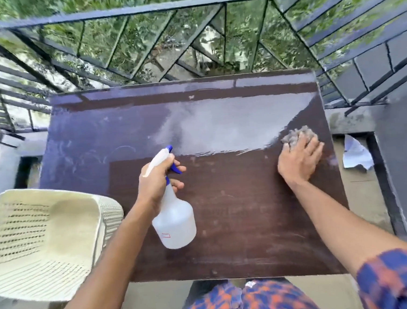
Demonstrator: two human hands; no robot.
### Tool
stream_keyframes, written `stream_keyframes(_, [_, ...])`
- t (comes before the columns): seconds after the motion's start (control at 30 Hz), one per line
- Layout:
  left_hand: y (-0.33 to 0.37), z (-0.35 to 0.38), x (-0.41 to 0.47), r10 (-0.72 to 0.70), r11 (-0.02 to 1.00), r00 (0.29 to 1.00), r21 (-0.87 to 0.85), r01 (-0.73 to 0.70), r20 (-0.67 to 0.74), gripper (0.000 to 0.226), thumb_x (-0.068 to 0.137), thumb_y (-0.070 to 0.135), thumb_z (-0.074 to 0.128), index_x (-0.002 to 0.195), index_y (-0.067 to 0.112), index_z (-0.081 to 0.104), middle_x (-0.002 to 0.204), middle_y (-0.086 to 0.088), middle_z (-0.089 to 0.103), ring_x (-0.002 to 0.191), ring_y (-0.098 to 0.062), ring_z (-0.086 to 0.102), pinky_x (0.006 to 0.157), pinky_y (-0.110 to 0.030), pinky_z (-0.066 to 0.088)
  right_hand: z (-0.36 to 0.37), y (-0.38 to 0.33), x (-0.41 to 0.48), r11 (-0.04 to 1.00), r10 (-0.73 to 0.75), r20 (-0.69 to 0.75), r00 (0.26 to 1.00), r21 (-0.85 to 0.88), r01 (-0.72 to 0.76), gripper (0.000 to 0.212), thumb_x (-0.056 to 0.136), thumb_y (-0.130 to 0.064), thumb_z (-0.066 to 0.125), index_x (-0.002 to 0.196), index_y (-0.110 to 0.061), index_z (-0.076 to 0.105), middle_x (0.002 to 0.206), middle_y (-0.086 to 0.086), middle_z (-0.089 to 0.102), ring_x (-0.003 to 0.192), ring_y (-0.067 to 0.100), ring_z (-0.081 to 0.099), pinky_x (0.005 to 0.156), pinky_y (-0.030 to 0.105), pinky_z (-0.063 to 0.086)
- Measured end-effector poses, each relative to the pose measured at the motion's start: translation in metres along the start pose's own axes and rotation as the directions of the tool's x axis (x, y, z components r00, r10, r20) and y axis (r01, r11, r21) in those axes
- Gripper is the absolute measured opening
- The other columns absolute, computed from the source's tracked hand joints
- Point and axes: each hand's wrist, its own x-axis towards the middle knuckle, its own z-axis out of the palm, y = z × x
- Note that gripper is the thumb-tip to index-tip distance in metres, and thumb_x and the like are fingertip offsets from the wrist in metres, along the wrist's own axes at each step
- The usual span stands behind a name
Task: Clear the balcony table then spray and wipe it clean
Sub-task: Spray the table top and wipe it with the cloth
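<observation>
Fingers of the left hand (158, 182) curl round the neck of the bottle (176, 220), with one finger at the blue trigger. The hand holds the bottle up over the middle of the table (228, 237). The nozzle points at the far side, so the spray can land on the top. A pale wet patch lies just ahead of the nozzle and runs to the right.

The right hand (300, 161) rests on the cloth (298, 133). Its fingers are spread out and press the grey wad down on the table; they are not closed round it. The cloth sits near the right edge and touches the end of the wet patch, so it looks ready to wipe there.

Only the cloth lies on the table, so the clearing part looks done. The job now looks like spraying and wiping.

The cloth is close to the right edge, so a push that way could slip it off the top. There is lots of room to sweep left and back toward the person. The far edge sits near the railing (186, 4). A chair (46, 240) stands close by the left arm, so that elbow has less room. A paper (356, 154) lies on the floor past the right edge.
</observation>
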Motion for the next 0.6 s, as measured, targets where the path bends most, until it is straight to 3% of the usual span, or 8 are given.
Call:
stream_keyframes(0.13, [0.001, -0.027, 0.014, -0.031, 0.999, 0.999, -0.039, 0.029, -0.035, 0.024, 0.097, 0.029, 0.057, 0.084, 0.01, 0.063, 0.083, -0.011, 0.071, 0.044, -0.023, 0.057, 0.049, -0.025, 0.04, 0.027, -0.083, -0.052, 0.967, -0.251, 0.047, 0.967, -0.024, 0.252, 0.061, 0.094, -0.036, 0.05, 0.148, -0.007, 0.046, 0.15, 0.032, 0.04, 0.139, 0.053, 0.036, 0.117, 0.058, 0.027])
stream_keyframes(0.23, [-0.003, -0.038, 0.021, -0.074, 0.997, 0.996, -0.037, 0.072, -0.046, 0.024, 0.096, 0.031, 0.058, 0.082, 0.012, 0.062, 0.083, -0.01, 0.07, 0.047, -0.024, 0.061, 0.049, -0.025, 0.038, 0.046, -0.141, -0.087, 0.879, -0.471, 0.166, 0.867, 0.004, 0.477, 0.06, 0.096, -0.04, 0.039, 0.146, -0.008, 0.048, 0.147, 0.031, 0.045, 0.134, 0.053, 0.042, 0.115, 0.06, 0.032])
stream_keyframes(0.3, [-0.006, -0.041, 0.023, -0.109, 0.994, 0.993, -0.029, 0.108, -0.043, 0.025, 0.096, 0.032, 0.058, 0.081, 0.013, 0.062, 0.084, -0.011, 0.069, 0.049, -0.026, 0.063, 0.05, -0.026, 0.037, 0.056, -0.167, -0.1, 0.812, -0.583, 0.147, 0.799, 0.055, 0.582, 0.054, 0.096, -0.035, 0.043, 0.141, -0.009, 0.054, 0.144, 0.03, 0.049, 0.131, 0.054, 0.046, 0.112, 0.059, 0.038])
stream_keyframes(0.4, [-0.01, -0.046, 0.022, -0.127, 0.992, 0.991, 0.004, 0.128, -0.051, 0.025, 0.098, 0.032, 0.056, 0.083, 0.013, 0.061, 0.084, -0.008, 0.067, 0.049, -0.023, 0.066, 0.052, -0.028, 0.038, 0.055, -0.185, -0.113, 0.741, -0.672, 0.111, 0.733, 0.114, 0.662, 0.052, 0.092, -0.03, 0.054, 0.141, -0.012, 0.055, 0.147, 0.023, 0.047, 0.134, 0.052, 0.042, 0.112, 0.058, 0.037])
stream_keyframes(0.53, [-0.019, -0.053, 0.019, -0.134, 0.991, 0.99, -0.007, 0.134, -0.048, 0.025, 0.099, 0.033, 0.056, 0.085, 0.013, 0.062, 0.086, -0.009, 0.067, 0.048, -0.021, 0.066, 0.052, -0.027, 0.04, 0.051, -0.188, -0.133, 0.688, -0.725, 0.196, 0.661, 0.165, 0.706, 0.057, 0.092, -0.039, 0.056, 0.144, -0.017, 0.052, 0.152, 0.017, 0.044, 0.142, 0.047, 0.035, 0.117, 0.055, 0.032])
stream_keyframes(0.6, [-0.024, -0.054, 0.016, -0.141, 0.99, 0.99, 0.004, 0.141, -0.025, 0.024, 0.099, 0.032, 0.056, 0.088, 0.012, 0.062, 0.088, -0.01, 0.068, 0.049, -0.021, 0.067, 0.05, -0.026, 0.04, 0.043, -0.176, -0.144, 0.622, -0.782, 0.226, 0.581, 0.208, 0.755, 0.056, 0.091, -0.04, 0.061, 0.143, -0.02, 0.054, 0.154, 0.012, 0.043, 0.145, 0.041, 0.034, 0.119, 0.052, 0.03])
